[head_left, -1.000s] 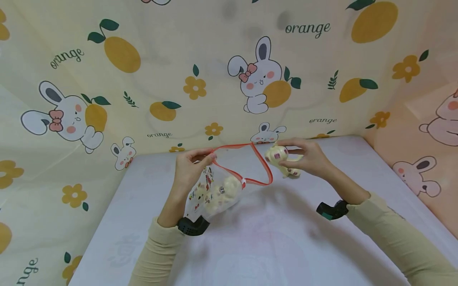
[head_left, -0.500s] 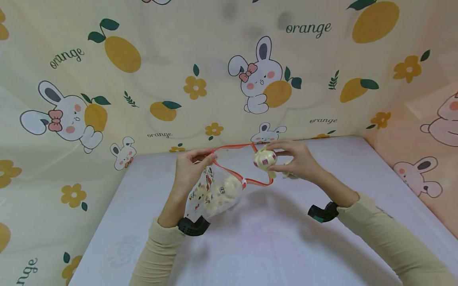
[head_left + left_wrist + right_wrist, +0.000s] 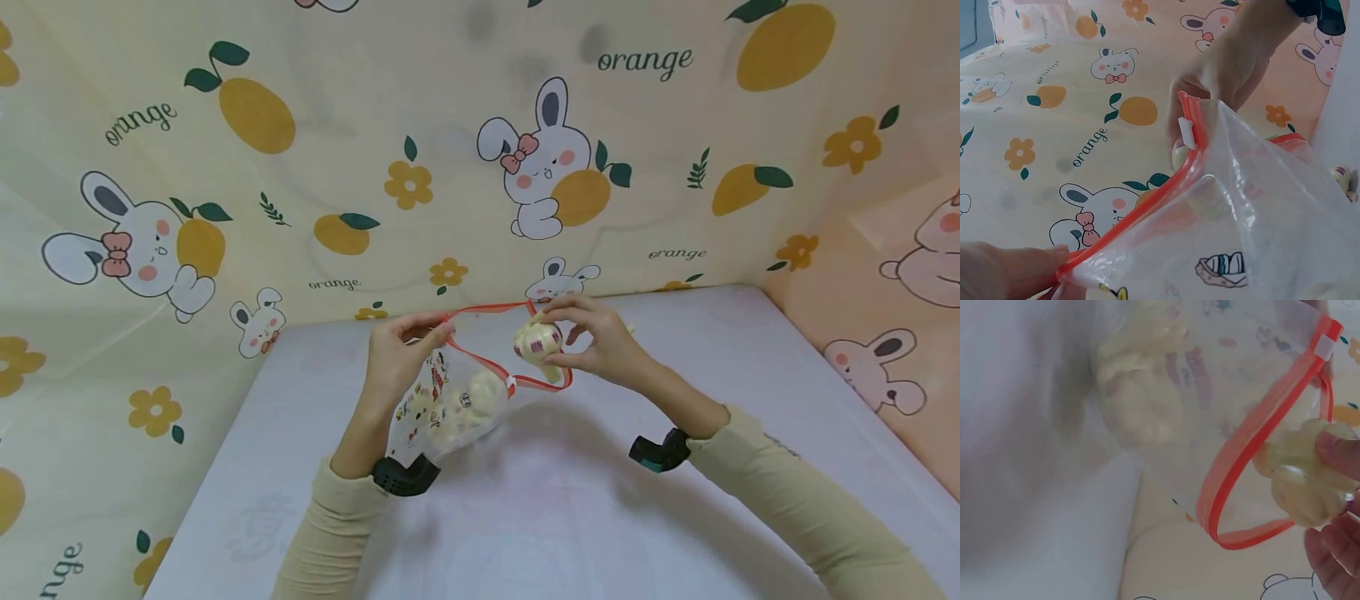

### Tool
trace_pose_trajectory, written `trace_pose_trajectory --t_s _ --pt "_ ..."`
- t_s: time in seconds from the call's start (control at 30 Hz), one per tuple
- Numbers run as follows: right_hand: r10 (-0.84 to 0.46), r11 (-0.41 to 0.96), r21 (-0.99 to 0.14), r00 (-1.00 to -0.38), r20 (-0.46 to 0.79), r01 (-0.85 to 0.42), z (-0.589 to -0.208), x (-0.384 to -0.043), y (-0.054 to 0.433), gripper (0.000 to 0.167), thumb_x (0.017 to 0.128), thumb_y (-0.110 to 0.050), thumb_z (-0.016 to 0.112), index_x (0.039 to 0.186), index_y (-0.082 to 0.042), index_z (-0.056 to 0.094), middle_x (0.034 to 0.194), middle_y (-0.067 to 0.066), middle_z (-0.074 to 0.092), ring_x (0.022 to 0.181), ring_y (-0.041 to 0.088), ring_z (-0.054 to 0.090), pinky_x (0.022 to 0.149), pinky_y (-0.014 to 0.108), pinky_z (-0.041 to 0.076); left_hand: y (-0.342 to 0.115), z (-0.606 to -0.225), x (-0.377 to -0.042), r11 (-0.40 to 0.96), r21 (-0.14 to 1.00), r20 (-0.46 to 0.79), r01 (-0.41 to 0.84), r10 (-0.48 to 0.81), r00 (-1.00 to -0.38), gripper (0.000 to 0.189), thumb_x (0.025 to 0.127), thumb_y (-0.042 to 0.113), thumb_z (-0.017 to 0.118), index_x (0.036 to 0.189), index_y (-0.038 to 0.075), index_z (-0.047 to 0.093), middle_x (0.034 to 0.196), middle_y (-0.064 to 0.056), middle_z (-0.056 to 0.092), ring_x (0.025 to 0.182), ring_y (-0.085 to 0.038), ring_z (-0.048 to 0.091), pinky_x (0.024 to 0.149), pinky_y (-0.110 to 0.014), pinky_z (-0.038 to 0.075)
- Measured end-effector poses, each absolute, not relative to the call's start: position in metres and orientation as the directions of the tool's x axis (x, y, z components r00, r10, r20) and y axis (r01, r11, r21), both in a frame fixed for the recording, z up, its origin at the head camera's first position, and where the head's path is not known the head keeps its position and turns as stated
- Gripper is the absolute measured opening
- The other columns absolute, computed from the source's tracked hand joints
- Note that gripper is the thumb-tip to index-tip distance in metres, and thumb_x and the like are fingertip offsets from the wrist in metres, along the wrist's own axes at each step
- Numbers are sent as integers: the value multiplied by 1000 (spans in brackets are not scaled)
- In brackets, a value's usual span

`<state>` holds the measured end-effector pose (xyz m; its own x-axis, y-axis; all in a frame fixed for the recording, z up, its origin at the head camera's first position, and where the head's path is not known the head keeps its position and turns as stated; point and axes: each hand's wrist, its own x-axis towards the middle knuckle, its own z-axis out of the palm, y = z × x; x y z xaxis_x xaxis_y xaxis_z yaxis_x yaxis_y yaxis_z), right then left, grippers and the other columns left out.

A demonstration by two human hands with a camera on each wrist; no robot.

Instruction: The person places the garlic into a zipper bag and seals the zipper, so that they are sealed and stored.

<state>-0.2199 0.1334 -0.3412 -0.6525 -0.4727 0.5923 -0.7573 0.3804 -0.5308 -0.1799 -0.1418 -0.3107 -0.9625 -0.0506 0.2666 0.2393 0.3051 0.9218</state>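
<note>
Two hands work at a clear printed bag [image 3: 1272, 212] over the bench [image 3: 300, 508], toward its rear edge. The left hand [image 3: 401, 354] pinches the left end of the bag's red rim [image 3: 1235, 449] between thumb and fingers, and the mouth stands apart; the right hand [image 3: 597, 343] grips a pale lobed piece [image 3: 537, 342] with purple patches, fingers above and thumb below in the head view, at that mouth. Whether any of the piece has crossed the rim cannot be told. Judged from the present arrangement, progress is partial: several pale pieces [image 3: 486, 393] already lie inside, their number obscured by overlap and print; the gripped piece is not yet released, and at least one other piece [image 3: 1340, 176], mostly hidden behind the right hand in the head view, lies outside near the rear edge. In the head view the gripped piece is nearly upright, its long axis running from a small tip above to a narrow tail directed downward and slightly toward the bench's right edge. The bag's mouth faces that same edge, a white slider [image 3: 1325, 347] on its rim, while the body sags toward the front left corner
</note>
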Motion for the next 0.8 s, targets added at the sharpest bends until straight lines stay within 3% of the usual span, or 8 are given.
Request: trace_pose_trajectory --t_s 0.2,0.43,0.57,0.8 --pt "-466 365 -505 -623 628 -782 -346 -219 125 44 61 -5 89 100 -1 70 108 15 59 76 10 47 51 21 42 -141 -310 -179 288 926 269 245 -49 -962 25 85 8 72 107 -3 71 103 -25 72 69 5 64 72 -13 55" --pt "-481 388 -523 -651 587 -759 -351 -218 118 46 62 -8 89 103 -2 70 77 7 53 62 13 41 52 17 35 -141 -309 -179 298 926 260 234 -52 -964 25 85 9 72 107 -2 72 101 -25 73 68 5 64 70 -13 54" --pt "-498 397 -570 -691 524 -719 -351 -219 115 43 64 -8 88 103 -2 70 62 3 53 60 5 42 54 16 37 -141 -310 -179 308 923 259 231 -55 -964 25 85 10 72 107 -1 72 99 -23 73 68 5 64 69 -13 53" --pt "-507 432 -609 -737 446 -666 -351 -223 109 45 71 -6 83 112 1 67 68 7 66 60 2 46 54 18 40 -141 -310 -179 309 922 260 231 -57 -964 25 85 11 72 107 -1 72 100 -23 74 68 5 64 69 -13 53"
